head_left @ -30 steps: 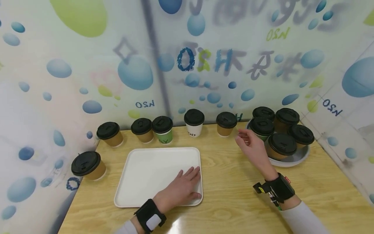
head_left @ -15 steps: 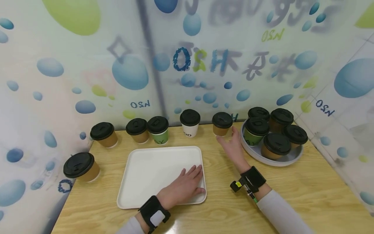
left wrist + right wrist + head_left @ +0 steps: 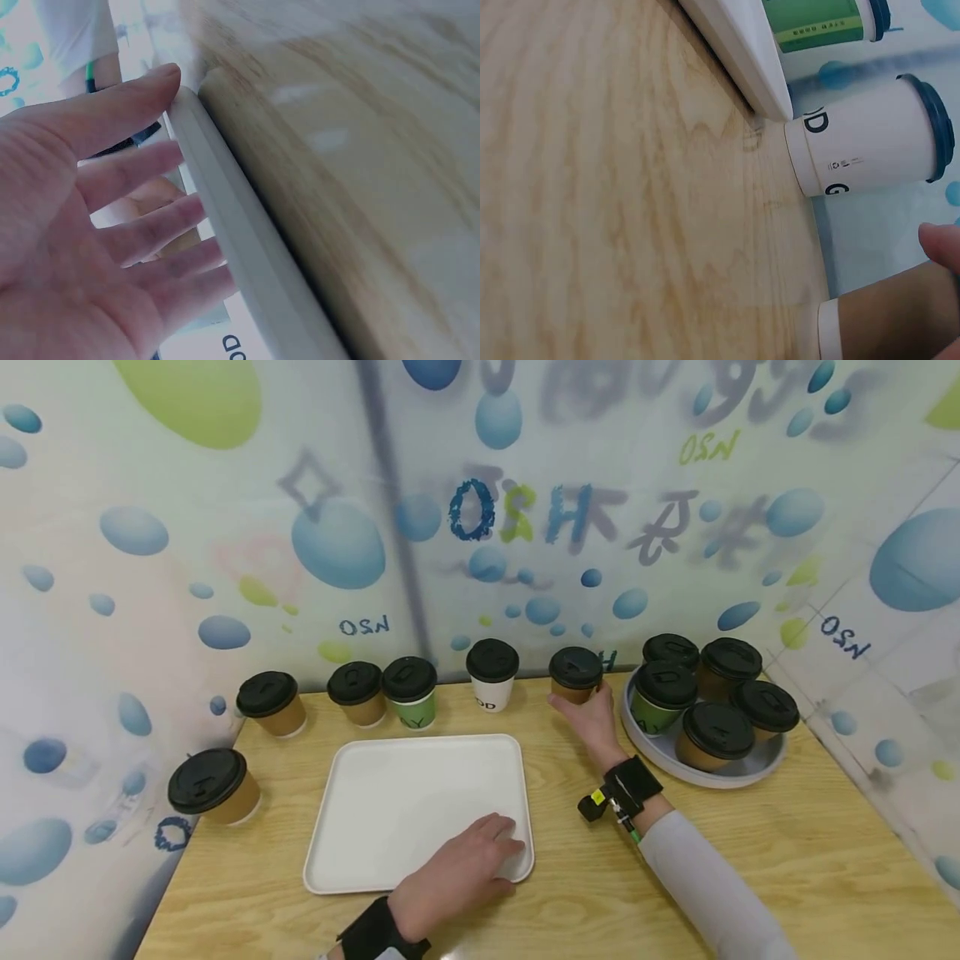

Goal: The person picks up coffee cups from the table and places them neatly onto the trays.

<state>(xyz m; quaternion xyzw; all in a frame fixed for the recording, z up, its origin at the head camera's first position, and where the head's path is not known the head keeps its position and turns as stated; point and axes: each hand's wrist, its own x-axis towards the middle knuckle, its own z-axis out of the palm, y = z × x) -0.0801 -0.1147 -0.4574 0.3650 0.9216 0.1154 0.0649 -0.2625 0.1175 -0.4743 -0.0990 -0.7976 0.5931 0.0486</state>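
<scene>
My right hand (image 3: 588,722) is at a brown paper coffee cup (image 3: 567,693) with a black lid near the back wall. Thumb and fingers grip its two sides; the cup stands upright. In the right wrist view part of the thumb (image 3: 941,244) shows beside the brown cup (image 3: 892,319). My left hand (image 3: 465,868) is over the front right corner of a white rectangular tray (image 3: 405,802). In the left wrist view its fingers (image 3: 161,225) stretch loosely to the tray's rim (image 3: 232,217), holding nothing.
A white cup (image 3: 492,681), a green cup (image 3: 416,710) and several brown cups, such as one at the far left (image 3: 232,797), line the back and left. A round grey dish (image 3: 738,772) of lidded cups stands right. The patterned wall (image 3: 480,593) rises behind.
My right hand has moved left from beside the dish and taken hold of the brown cup. The left hand has drawn nearer the tray's front edge, its fingers less flat.
</scene>
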